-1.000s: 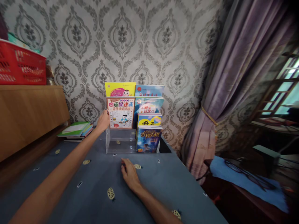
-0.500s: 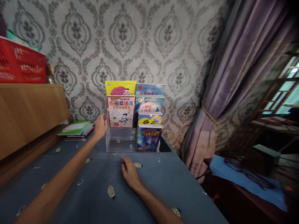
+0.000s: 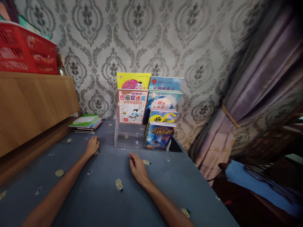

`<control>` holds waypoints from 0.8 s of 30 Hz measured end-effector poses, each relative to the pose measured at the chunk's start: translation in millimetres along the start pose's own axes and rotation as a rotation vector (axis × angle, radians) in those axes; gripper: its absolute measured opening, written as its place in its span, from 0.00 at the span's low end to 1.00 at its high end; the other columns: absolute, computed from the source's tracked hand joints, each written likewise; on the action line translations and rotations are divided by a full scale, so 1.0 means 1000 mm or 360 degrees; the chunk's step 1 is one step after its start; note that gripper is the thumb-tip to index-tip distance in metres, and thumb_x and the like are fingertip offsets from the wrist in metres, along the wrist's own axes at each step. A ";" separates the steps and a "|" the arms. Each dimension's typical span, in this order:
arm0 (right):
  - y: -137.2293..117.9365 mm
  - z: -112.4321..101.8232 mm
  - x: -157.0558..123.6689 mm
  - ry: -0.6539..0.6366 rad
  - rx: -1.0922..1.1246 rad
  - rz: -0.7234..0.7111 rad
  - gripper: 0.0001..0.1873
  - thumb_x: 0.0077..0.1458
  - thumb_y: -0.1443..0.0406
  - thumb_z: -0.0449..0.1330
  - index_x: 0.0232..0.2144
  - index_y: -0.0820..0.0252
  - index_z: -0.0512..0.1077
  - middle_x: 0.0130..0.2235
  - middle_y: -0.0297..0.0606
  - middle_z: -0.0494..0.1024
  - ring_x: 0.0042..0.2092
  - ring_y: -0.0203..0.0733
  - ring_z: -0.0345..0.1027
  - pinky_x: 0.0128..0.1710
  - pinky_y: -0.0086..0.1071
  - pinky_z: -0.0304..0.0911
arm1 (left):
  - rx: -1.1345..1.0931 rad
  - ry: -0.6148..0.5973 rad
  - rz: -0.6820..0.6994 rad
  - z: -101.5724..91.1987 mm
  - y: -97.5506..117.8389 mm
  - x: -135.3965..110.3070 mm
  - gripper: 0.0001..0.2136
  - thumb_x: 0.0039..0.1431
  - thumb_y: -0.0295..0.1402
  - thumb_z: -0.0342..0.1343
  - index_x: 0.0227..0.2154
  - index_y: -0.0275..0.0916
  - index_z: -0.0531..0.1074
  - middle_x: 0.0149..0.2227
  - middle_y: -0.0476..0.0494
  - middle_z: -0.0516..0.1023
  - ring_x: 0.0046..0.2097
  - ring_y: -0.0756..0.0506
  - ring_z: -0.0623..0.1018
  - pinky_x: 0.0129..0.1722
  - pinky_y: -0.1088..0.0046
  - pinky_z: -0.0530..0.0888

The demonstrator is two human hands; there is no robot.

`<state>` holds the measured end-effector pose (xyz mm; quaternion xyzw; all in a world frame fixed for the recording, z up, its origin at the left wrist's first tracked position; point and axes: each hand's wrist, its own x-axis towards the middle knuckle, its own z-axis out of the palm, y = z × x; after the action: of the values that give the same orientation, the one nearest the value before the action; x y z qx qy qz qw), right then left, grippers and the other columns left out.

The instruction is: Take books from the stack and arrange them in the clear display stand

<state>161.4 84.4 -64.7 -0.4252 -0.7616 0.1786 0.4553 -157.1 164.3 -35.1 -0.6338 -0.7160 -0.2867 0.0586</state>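
My left hand point(image 3: 92, 146) is low over the blue table cover, just in front of a stack of thin books point(image 3: 86, 122). It is empty, its fingers loosely bent and partly hidden. My right hand point(image 3: 138, 167) rests on the cover in front of a clear acrylic book rack point(image 3: 130, 145), fingers loosely stretched and holding nothing. An orange-bordered picture book point(image 3: 133, 107) stands in the rack's left column, before a yellow book point(image 3: 133, 80). In the right column are a light blue book point(image 3: 167, 83), a teal book point(image 3: 163, 100), a yellow-and-blue book point(image 3: 163, 116) and a dark blue book point(image 3: 159, 136).
A wooden cabinet point(image 3: 35, 107) with a red basket point(image 3: 28, 50) on top borders the left side. Beside the rack's right side lies a dark flat object point(image 3: 175, 145). A purple curtain point(image 3: 248, 104) hangs beyond the table's right edge, near a blue cloth point(image 3: 258, 186).
My left hand has come away from the rack's left side and down to the table by the book stack. My right hand stays on the table. The view has shifted slightly.
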 end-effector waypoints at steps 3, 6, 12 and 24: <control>-0.002 -0.001 0.000 -0.0020 0.0015 0.0023 0.21 0.59 0.69 0.52 0.52 0.58 0.74 0.44 0.44 0.80 0.46 0.46 0.75 0.51 0.43 0.71 | 0.0109 -0.0004 -0.0089 -0.011 -0.020 0.011 0.12 0.59 0.27 0.47 0.43 0.34 0.72 0.45 0.31 0.77 0.49 0.36 0.78 0.52 0.60 0.73; -0.004 -0.002 0.000 -0.0021 0.0045 0.0046 0.20 0.60 0.68 0.52 0.51 0.58 0.75 0.44 0.44 0.80 0.45 0.46 0.75 0.50 0.42 0.71 | 0.0220 0.0049 -0.0163 -0.027 -0.032 0.026 0.15 0.60 0.28 0.46 0.47 0.31 0.71 0.47 0.27 0.76 0.50 0.33 0.76 0.52 0.56 0.73; -0.007 -0.003 0.000 -0.0024 0.0041 0.0061 0.20 0.59 0.68 0.52 0.51 0.59 0.75 0.45 0.45 0.80 0.46 0.47 0.75 0.51 0.44 0.71 | 0.0446 0.0147 -0.0132 -0.055 -0.037 0.050 0.20 0.64 0.29 0.41 0.55 0.26 0.65 0.55 0.18 0.70 0.57 0.26 0.70 0.51 0.47 0.71; -0.005 -0.005 -0.002 -0.0077 -0.0012 0.0108 0.20 0.60 0.68 0.52 0.53 0.59 0.74 0.47 0.45 0.80 0.48 0.47 0.75 0.53 0.44 0.69 | 0.0626 -0.0094 0.0075 -0.051 -0.051 0.084 0.27 0.61 0.21 0.38 0.64 0.25 0.60 0.64 0.20 0.65 0.68 0.27 0.59 0.58 0.35 0.62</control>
<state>163.3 79.5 -59.4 -0.4480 -0.7583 0.2012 0.4288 -234.9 211.8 27.4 -0.6350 -0.7445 -0.1211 0.1670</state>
